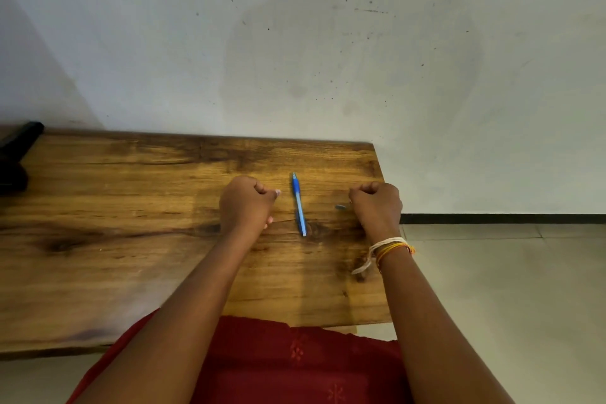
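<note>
A blue pen (299,204) lies on the wooden table (131,207), its tip pointing away from me toward the wall. My left hand (246,203) rests on the table just left of the pen, fingers curled into a fist, holding nothing that I can see. My right hand (377,207) rests to the pen's right, also curled into a fist, with threads tied round the wrist. A small grey piece (341,207) lies on the table right beside the right hand's fingers; whether the fingers touch it is unclear.
The table's right edge (382,193) runs just past my right hand, with tiled floor (492,272) beyond. A white wall (295,59) stands right behind the table. A black object (16,154) sits at the far left corner. My red garment (295,364) is at the near edge.
</note>
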`<state>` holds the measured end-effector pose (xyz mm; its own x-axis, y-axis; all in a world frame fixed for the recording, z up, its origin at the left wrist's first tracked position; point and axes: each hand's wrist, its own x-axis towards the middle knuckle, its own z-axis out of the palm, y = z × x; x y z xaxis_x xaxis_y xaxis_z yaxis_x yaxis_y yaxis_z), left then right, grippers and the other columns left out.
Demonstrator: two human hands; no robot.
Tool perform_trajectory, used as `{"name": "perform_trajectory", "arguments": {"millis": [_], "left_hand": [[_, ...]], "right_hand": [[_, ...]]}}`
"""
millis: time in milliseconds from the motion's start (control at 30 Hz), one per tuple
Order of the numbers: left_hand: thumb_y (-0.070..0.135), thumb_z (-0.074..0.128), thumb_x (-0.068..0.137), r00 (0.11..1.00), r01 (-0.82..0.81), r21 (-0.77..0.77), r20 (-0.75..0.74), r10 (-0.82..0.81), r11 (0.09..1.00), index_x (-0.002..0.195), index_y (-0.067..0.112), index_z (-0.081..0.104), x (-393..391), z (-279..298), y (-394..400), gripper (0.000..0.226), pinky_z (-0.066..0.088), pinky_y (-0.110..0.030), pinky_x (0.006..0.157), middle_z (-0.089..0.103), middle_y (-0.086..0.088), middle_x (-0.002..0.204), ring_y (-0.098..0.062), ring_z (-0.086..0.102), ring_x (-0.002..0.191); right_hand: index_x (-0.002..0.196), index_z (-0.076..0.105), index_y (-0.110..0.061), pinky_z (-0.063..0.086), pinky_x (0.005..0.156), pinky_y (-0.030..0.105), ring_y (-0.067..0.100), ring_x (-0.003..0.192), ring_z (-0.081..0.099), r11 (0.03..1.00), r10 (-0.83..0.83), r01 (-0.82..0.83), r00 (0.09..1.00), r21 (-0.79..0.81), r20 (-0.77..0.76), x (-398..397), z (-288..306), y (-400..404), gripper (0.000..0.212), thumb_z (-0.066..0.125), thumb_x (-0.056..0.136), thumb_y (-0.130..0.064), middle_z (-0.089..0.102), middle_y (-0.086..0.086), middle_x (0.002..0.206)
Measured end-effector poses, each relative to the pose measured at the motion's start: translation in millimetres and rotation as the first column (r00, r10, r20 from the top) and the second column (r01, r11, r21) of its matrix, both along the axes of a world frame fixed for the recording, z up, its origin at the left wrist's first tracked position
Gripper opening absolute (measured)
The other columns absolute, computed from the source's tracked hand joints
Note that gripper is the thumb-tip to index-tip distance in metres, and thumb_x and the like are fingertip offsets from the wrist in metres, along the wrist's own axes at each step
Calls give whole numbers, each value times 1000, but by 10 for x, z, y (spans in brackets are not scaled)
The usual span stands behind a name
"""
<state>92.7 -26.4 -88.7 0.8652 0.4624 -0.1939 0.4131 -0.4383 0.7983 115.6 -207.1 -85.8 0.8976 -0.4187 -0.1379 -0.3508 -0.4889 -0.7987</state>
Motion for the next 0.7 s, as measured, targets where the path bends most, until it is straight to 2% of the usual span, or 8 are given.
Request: {"name": "perform_trajectory", "arguments": {"millis": [133,200,267,400,467,533,600,700], "left_hand": [[27,73,81,999,-48,30,0,48,998,64,12,66,-7,7,235,24,51,-26,56,65,-2,55,-17,62,46],[27,75,78,998,-60,51,-16,61,997,69,11,68,-22,-6,329,20,50,-28,64,68,-2,66,-23,64,61],[30,76,75,997,-56,84,-48,60,995,74,13,68,-45,-37,399,20,48,-28,66,68,-1,76,-22,64,72],[35,78,73,992,10,174,-123,12,985,71,21,59,-105,-107,460,24,43,-27,60,65,0,77,-19,62,73],[34,78,72,992,15,209,-123,11,978,69,23,59,-111,-125,504,21,42,-26,60,68,0,81,-20,63,76],[34,77,71,993,12,228,-118,15,974,70,22,66,-107,-131,541,17,49,-27,64,70,2,80,-19,65,77],[34,77,71,993,14,224,-118,13,974,67,24,68,-116,-126,552,14,54,-30,65,70,5,74,-15,65,72],[34,79,67,994,24,175,-105,-6,984,57,26,64,-133,-116,576,20,53,-27,59,67,8,63,-11,64,64]], "right_hand": [[76,67,-17,34,52,11,1,62,54,999,36,-37,997,12,68,-35,64,194,11,64,86,-16,60,-9,65],[78,68,-17,34,51,10,0,63,55,997,81,-82,994,12,75,-47,82,332,9,64,86,-16,61,-8,67],[81,71,-17,36,51,10,-1,65,57,991,136,-136,988,2,78,-65,87,479,8,64,85,-16,64,-7,71],[81,74,-14,49,63,17,5,72,63,968,239,-246,965,54,109,-115,77,726,9,65,83,-14,70,-5,76],[79,73,-15,45,60,11,3,71,62,958,266,-276,956,75,120,-126,80,818,9,65,82,-12,69,-6,75],[77,72,-17,39,53,2,-3,68,59,946,300,-311,946,88,119,-129,77,895,11,65,80,-9,67,-11,72],[76,72,-19,37,51,-1,-5,64,57,935,330,-342,937,97,115,-130,60,949,13,65,80,-8,65,-14,69],[79,71,-20,39,52,2,-1,66,60,926,354,-361,932,111,76,-118,-9,1019,8,66,82,-14,66,-11,71]]}}
